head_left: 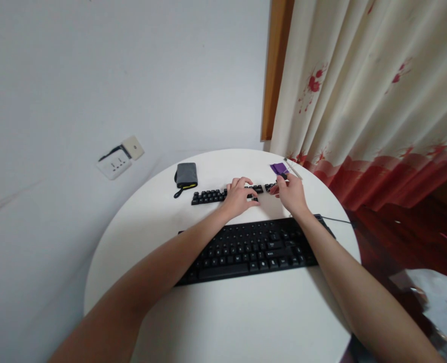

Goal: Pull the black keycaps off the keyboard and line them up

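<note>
A black keyboard (242,252) lies across the white round table, part of it hidden under my forearms. Behind it runs a row of loose black keycaps (208,196). My left hand (239,197) rests over the middle of that row with its fingers spread, the thumb and index finger on either side of a keycap. To its right, my right hand (290,192) has its fingers closed on a small black keycap (282,176). Just below these fingers sit more keycaps at the row's right end, partly covered by the hand.
A folded grey cloth (186,174) with a black loop lies at the back left. A purple cloth (278,168) and a thin pale stick (293,169) lie at the back right. The keyboard cable (337,220) runs off the right edge. Wall and curtain (333,101) border the table.
</note>
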### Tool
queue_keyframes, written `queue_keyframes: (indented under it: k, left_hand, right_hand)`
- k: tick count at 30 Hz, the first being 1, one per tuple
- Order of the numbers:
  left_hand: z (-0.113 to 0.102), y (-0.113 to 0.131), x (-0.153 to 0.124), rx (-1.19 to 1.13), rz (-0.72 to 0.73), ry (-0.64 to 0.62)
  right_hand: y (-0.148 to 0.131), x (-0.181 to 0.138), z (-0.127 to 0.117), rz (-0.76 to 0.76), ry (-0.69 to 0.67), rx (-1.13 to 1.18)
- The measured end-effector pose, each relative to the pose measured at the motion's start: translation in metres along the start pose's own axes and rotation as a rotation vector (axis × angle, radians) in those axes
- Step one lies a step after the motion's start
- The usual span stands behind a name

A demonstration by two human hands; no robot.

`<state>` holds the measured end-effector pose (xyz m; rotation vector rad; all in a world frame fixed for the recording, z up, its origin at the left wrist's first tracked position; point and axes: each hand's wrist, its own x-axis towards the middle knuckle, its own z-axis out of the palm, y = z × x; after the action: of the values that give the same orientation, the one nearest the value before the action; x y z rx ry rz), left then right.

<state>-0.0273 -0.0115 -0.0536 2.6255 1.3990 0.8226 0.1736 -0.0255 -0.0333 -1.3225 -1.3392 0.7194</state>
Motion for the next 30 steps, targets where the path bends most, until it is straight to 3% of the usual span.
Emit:
queue_keyframes:
  k: [9,30]
  left_hand:
    - [-0.014,0.006,-0.002,0.014,0.024,-0.049]
    - [-0.003,0.009,0.001,0.137,0.008,0.061]
  right_hand:
    - [-0.003,0.0,-0.001,-0.017,0.024,0.023]
    - [-0.006,-0.001,-0.001,-0.038,-0.005,0.02]
